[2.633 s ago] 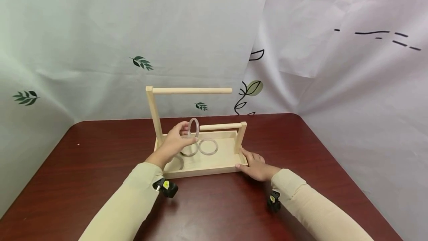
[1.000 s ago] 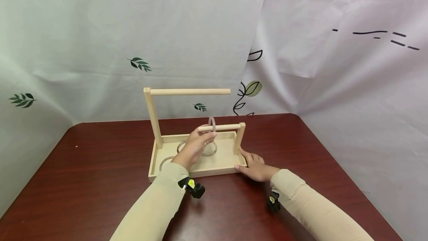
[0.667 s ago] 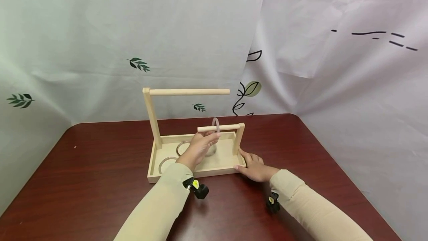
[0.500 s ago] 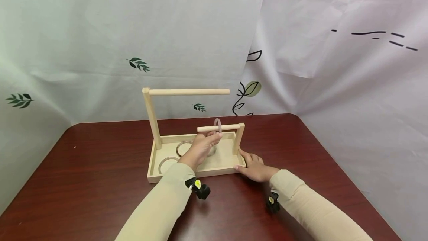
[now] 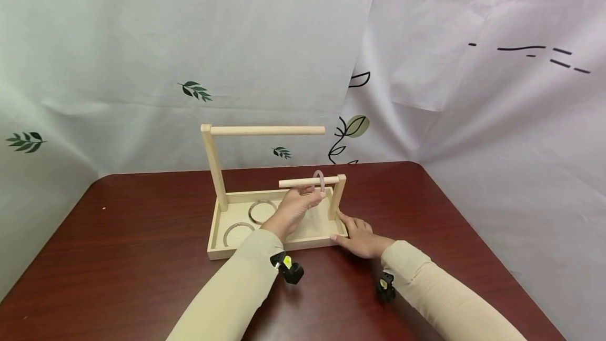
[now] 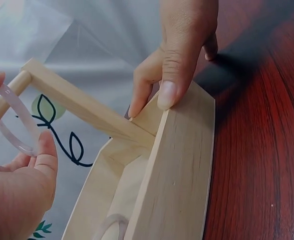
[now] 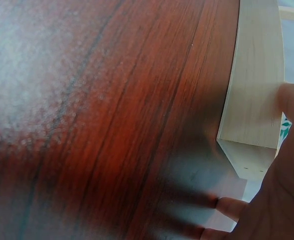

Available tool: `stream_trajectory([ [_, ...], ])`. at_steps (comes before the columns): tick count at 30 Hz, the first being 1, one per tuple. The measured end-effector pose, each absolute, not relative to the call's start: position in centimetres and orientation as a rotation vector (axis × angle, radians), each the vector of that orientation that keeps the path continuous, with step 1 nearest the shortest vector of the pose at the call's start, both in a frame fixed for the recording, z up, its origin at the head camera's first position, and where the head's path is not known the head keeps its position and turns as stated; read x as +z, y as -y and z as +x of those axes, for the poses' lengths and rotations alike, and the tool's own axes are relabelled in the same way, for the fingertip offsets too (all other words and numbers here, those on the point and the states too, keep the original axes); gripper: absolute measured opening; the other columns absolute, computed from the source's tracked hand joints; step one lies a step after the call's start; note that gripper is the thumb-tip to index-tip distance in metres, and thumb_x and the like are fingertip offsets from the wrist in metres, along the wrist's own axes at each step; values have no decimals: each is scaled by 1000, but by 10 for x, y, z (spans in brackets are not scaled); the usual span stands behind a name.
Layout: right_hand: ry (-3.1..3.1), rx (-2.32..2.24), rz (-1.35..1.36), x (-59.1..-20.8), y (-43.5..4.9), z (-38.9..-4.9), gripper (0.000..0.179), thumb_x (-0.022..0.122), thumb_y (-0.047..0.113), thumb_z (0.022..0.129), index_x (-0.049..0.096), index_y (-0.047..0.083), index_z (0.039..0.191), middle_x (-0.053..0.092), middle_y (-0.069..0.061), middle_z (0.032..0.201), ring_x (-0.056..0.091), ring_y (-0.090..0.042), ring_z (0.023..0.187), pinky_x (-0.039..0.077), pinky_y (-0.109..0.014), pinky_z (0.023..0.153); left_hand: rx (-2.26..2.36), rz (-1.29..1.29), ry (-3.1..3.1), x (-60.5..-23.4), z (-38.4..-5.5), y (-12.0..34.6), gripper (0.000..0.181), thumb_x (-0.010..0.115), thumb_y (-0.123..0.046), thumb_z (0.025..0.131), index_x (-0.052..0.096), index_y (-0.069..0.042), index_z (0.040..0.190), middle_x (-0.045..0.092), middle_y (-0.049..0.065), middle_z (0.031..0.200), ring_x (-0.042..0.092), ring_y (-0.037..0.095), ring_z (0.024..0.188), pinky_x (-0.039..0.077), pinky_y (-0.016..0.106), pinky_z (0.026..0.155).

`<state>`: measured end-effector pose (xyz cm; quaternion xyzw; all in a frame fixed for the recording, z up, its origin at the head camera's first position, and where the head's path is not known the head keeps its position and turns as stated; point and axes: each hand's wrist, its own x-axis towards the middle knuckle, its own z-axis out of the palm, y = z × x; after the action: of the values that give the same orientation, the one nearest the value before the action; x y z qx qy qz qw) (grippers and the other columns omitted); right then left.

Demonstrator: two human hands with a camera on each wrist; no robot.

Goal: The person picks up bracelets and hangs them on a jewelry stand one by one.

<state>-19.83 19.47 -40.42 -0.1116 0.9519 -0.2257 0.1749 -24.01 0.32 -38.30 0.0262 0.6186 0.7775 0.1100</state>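
A translucent pale bangle [image 5: 323,183] encircles the lower wooden bar [image 5: 291,183] of a bangle stand, close to that bar's post. My left hand [image 5: 293,210] pinches the bangle between thumb and fingers, below the bar; the left wrist view shows the bangle [image 6: 22,108] around the rod. My right hand [image 5: 363,239] grips the near right corner of the stand's tray [image 5: 303,243], thumb on the front wall's rim. Inside the tray lie a brownish bangle [image 5: 249,212] and a clear one [image 5: 225,233]. Another bangle [image 6: 114,220] shows partly in the left wrist view.
A longer upper bar [image 5: 270,130] extends right from the tall post [image 5: 215,167] at the tray's left end. The stand sits on a dark red wooden table [image 5: 142,236]. Behind hangs a pale curtain [image 5: 265,41] with leaf prints.
My left hand has carried the bangle rightward from over the tray, passed it onto the lower bar's free end and slid it toward the post. My right hand stays at the corner.
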Motion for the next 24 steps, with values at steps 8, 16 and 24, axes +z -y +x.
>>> stream_trajectory([
  [8, -2691, -631, -319, -404, -195, -198, 75, 49, 47, 98, 19, 8, 154, 25, -32, 148, 19, -51, 137, 20, -61, 108, 2267, 108, -1845, -384, -242, -10, 57, 69, -8, 84, 46, 7, 134, 40, 26, 139, 45, 31, 125, 42, 39, 102],
  [16, -2680, -627, -314, -408, -198, -200, 76, 48, 48, 98, 18, 8, 154, 23, -32, 149, 16, -52, 137, 19, -62, 108, 2206, 138, -1894, -384, -241, -17, 62, 71, -10, 82, 46, 4, 137, 42, 26, 140, 41, 34, 131, 41, 40, 103],
  [24, -2684, -638, -356, -412, -199, -202, 79, 46, 54, 97, 18, 6, 153, 22, -33, 149, 15, -52, 137, 17, -62, 108, 2169, 148, -1964, -383, -241, -23, 61, 74, -11, 80, 50, 4, 134, 47, 24, 135, 49, 31, 121, 41, 41, 102],
])
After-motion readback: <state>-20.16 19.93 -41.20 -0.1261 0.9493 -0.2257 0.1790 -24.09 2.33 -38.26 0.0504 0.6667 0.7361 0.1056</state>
